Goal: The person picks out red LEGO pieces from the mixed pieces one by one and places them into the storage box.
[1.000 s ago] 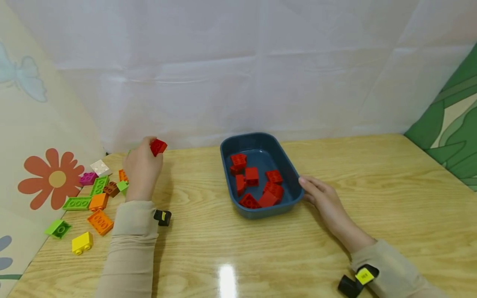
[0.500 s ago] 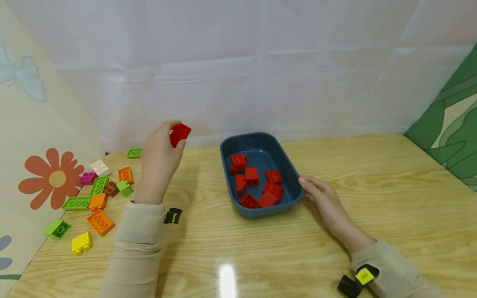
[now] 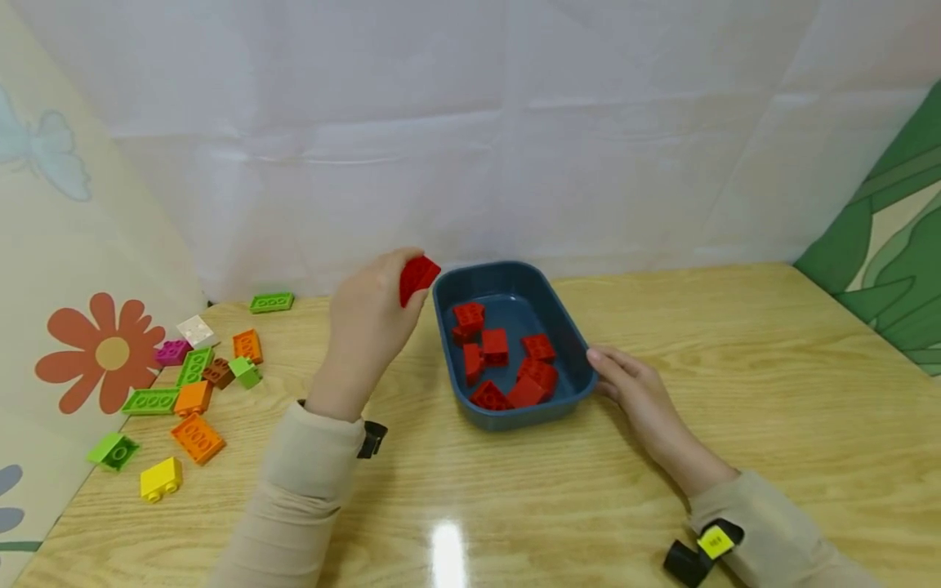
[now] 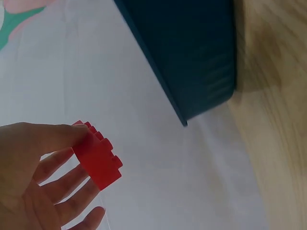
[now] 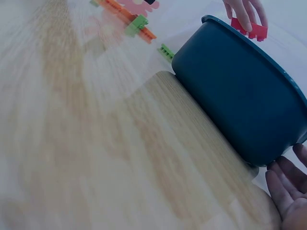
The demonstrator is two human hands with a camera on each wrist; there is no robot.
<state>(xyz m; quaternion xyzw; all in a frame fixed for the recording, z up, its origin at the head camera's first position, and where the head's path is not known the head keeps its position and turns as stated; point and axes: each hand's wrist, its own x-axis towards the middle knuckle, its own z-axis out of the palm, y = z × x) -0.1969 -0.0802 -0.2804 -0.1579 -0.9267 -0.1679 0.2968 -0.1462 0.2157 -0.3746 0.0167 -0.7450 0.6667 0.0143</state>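
My left hand [image 3: 375, 318] pinches a red toy brick [image 3: 418, 279] between thumb and fingers, raised just left of the blue bin's rim. In the left wrist view the brick [image 4: 98, 155] shows its studs, with the thumb over one end and the fingers behind. The dark blue bin [image 3: 559, 327] stands on the table with several red bricks [image 3: 496, 347] inside, towards its near half. My right hand [image 3: 639, 396] rests its fingers against the outside of the bin's near right corner. The right wrist view shows those fingertips [image 5: 280, 167] low at the bin's end.
Loose bricks lie at the table's left: a yellow one [image 3: 161, 479], an orange plate [image 3: 198, 438], a brown one [image 3: 218, 373], a purple one [image 3: 173, 353], a white one [image 3: 197, 331] and several green ones [image 3: 271, 303]. A white cloth [image 3: 470, 147] hangs behind the table.
My left hand has carried the red brick from the pile at the left rightwards to beside the bin's left rim. The right hand and the bin stay put.
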